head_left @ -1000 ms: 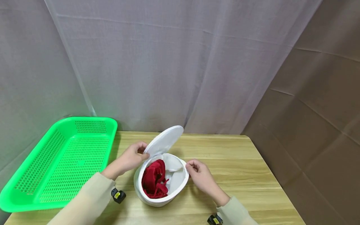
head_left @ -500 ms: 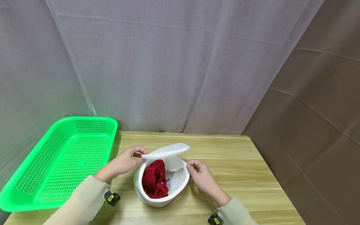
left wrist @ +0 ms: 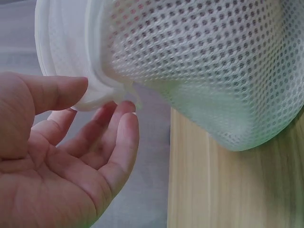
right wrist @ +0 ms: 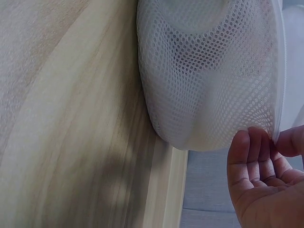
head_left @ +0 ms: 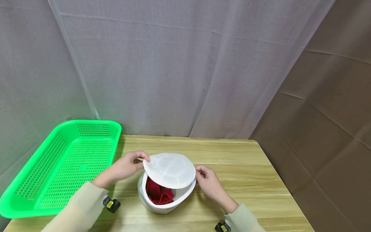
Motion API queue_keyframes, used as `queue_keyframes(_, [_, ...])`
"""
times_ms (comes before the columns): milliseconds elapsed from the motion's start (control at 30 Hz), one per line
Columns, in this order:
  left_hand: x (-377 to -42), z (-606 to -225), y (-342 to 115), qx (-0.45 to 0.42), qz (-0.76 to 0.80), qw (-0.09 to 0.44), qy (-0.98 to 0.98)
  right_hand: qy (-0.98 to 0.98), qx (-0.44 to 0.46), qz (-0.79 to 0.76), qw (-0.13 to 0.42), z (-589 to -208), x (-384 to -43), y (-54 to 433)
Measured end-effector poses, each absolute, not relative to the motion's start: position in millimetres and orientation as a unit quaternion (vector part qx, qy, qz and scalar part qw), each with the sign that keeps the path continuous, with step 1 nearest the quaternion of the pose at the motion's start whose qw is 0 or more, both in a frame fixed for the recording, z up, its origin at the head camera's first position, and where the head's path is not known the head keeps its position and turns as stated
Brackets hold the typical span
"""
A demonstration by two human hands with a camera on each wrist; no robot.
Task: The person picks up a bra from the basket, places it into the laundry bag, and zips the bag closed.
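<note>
A round white mesh laundry pod point(head_left: 166, 196) is sitting on the pale wooden counter point(head_left: 246, 180), near its middle, with a crumpled red garment point(head_left: 157, 194) lying inside it. The pod's domed white mesh lid point(head_left: 169, 170) is tilting low over the opening, covering the far part and leaving the near part with the red fabric showing.

The person's left hand point(head_left: 124, 167) is pinching the lid's left rim: in the left wrist view the thumb point(left wrist: 57, 92) is lying on top of the white rim point(left wrist: 95, 97) while the fingers point(left wrist: 121, 128) are curling up beneath it, only loosely bent.

The person's right hand point(head_left: 209, 182) is holding the pod's right edge; in the right wrist view the fingers point(right wrist: 247, 152) are bending against the mesh wall point(right wrist: 209, 80) and the thumb point(right wrist: 290, 141) is pressing on the seam from the other side.

A bright green perforated plastic basket point(head_left: 62, 161) is resting at the counter's left end, well apart from the pod.
</note>
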State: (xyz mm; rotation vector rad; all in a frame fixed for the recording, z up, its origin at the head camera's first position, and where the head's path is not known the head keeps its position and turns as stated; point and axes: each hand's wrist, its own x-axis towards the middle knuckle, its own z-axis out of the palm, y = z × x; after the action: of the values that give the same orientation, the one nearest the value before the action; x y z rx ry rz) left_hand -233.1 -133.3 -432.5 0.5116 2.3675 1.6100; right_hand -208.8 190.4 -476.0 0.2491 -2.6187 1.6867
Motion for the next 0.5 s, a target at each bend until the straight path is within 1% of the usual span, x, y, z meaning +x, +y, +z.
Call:
queue_keyframes(300, [-234.1,-430.7,-148.4,0.173,0.589,0.165,0.772,-0.846,0.089,0.525,0.01,-476.4,-205.8,193.3])
queue_keyframes(500, [-232.3,-429.7,-155.9,0.179,0.635,0.208,0.722,-0.843,0.098,0.529,0.018,-479.1,-206.2,195.1])
